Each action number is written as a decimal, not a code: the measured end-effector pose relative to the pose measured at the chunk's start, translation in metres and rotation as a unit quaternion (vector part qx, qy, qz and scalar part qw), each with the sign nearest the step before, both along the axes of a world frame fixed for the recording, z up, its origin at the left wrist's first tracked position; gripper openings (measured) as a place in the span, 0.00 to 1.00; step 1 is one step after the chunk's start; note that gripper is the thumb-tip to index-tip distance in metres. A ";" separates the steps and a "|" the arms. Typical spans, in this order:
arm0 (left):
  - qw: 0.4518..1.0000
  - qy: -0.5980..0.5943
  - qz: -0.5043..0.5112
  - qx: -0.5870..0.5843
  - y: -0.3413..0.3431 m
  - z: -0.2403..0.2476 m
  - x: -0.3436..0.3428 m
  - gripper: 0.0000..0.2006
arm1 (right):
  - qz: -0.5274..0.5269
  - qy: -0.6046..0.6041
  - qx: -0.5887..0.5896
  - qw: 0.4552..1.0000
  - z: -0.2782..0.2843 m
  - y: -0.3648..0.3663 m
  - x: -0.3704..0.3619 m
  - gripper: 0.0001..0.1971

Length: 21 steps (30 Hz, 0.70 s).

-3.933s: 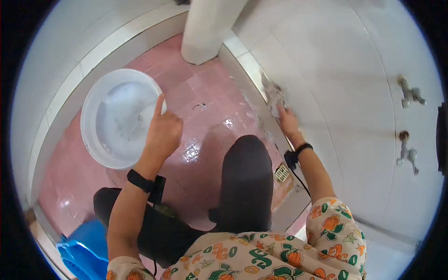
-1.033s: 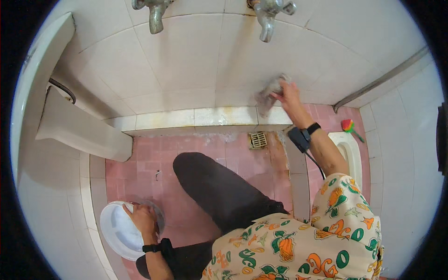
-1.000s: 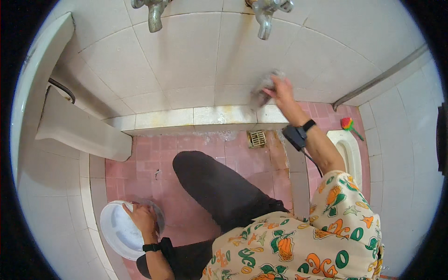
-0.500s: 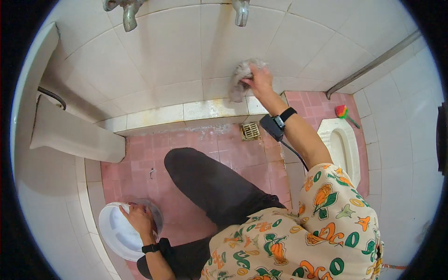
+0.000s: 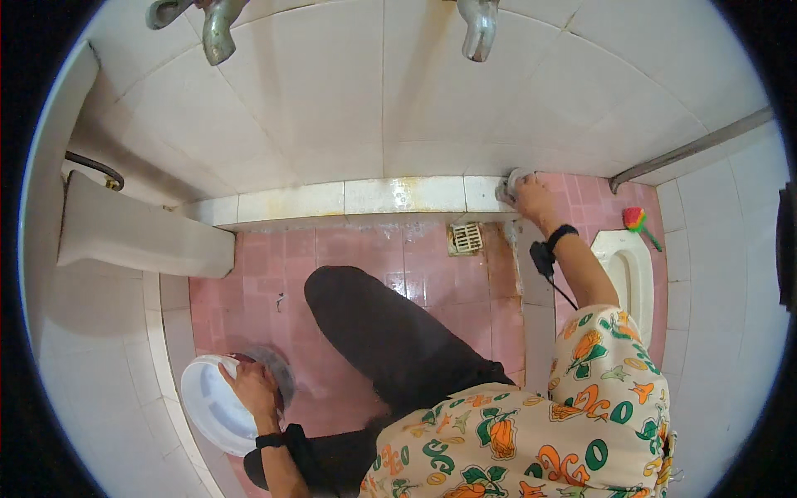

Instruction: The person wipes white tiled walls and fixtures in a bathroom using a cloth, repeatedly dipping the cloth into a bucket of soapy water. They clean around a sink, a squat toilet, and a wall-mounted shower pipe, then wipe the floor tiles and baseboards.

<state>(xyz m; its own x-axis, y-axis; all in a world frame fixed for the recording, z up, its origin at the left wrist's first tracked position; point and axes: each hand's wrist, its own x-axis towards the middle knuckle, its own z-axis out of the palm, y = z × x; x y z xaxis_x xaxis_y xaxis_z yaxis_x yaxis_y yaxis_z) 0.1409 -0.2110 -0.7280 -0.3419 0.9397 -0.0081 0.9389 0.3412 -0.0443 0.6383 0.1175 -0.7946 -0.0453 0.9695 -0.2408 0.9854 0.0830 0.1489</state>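
Observation:
My right hand (image 5: 534, 202) is closed round a crumpled grey cloth (image 5: 515, 178). It presses the cloth onto the right end of the low white tiled ledge (image 5: 286, 200) at the foot of the wall; most of the cloth is hidden under the fingers. At the lower left, my left hand (image 5: 254, 390) grips the rim of a white plastic bucket (image 5: 193, 408), which leans to the left. One finger stretches over the bucket's mouth, while the others lie along its near side. Yellowish stains and a wet shine show on the ledge.
Two metal taps (image 5: 219, 37) stick out from the tiled wall. A drain grate (image 5: 466, 239) lies in the pink floor (image 5: 365, 246). To the right are a squat toilet (image 5: 635, 286), a multicoloured brush (image 5: 635, 219) and a slanting pipe (image 5: 693, 147). A basin pedestal (image 5: 145, 228) stands left.
My right hand has carried the cloth down off the wall and rightward to the ledge's end. The left hand stays on the bucket. The whole view has shifted slightly.

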 end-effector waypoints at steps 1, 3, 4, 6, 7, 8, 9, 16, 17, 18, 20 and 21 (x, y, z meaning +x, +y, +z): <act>1.000 0.003 -0.004 -0.005 -0.002 0.002 -0.001 0.05 | 0.002 0.002 -0.003 1.000 0.013 -0.009 -0.013 0.23; 1.000 0.012 -0.010 -0.013 -0.005 0.004 -0.006 0.06 | -0.029 0.090 -0.009 0.995 0.037 -0.021 -0.030 0.29; 1.000 0.008 -0.022 0.000 -0.006 0.000 -0.007 0.05 | -0.035 0.092 -0.009 0.995 0.024 -0.023 -0.019 0.29; 0.999 0.008 -0.037 0.009 -0.005 0.000 -0.009 0.05 | -0.030 0.207 0.121 0.970 -0.006 -0.026 -0.003 0.33; 0.999 0.007 -0.034 -0.004 -0.006 0.003 -0.008 0.05 | -0.034 0.210 0.119 0.970 -0.013 -0.025 -0.005 0.33; 0.999 0.008 -0.034 -0.011 -0.005 0.004 -0.007 0.05 | -0.062 0.147 0.085 0.983 -0.021 -0.021 -0.009 0.32; 0.999 0.009 -0.032 -0.016 -0.005 0.004 -0.007 0.04 | -0.087 0.085 0.053 0.991 -0.024 -0.017 -0.014 0.32; 0.999 0.029 -0.026 -0.021 -0.004 -0.005 -0.007 0.05 | -0.072 0.195 0.045 0.977 -0.045 -0.008 0.004 0.28; 0.999 0.037 -0.026 -0.028 -0.006 -0.002 -0.008 0.05 | -0.081 0.240 0.036 0.967 -0.027 -0.019 -0.027 0.27; 0.999 0.035 -0.029 -0.029 -0.006 -0.003 -0.007 0.05 | -0.036 0.255 0.027 0.966 -0.018 -0.026 -0.045 0.26; 0.997 0.049 -0.018 -0.051 -0.003 -0.004 -0.003 0.06 | 0.029 0.272 0.053 0.960 -0.021 -0.032 -0.076 0.25; 0.997 0.046 -0.022 -0.051 -0.002 -0.005 -0.002 0.06 | 0.052 0.277 0.087 0.955 -0.033 -0.032 -0.090 0.24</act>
<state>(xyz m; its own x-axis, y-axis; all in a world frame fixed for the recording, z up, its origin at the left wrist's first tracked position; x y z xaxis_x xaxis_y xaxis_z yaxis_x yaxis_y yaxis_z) 0.1392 -0.2126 -0.7331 -0.3044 0.9496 -0.0751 0.9433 0.2895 -0.1625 0.5484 0.0850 -0.8275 -0.2178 0.9759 0.0126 0.9046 0.2067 -0.3727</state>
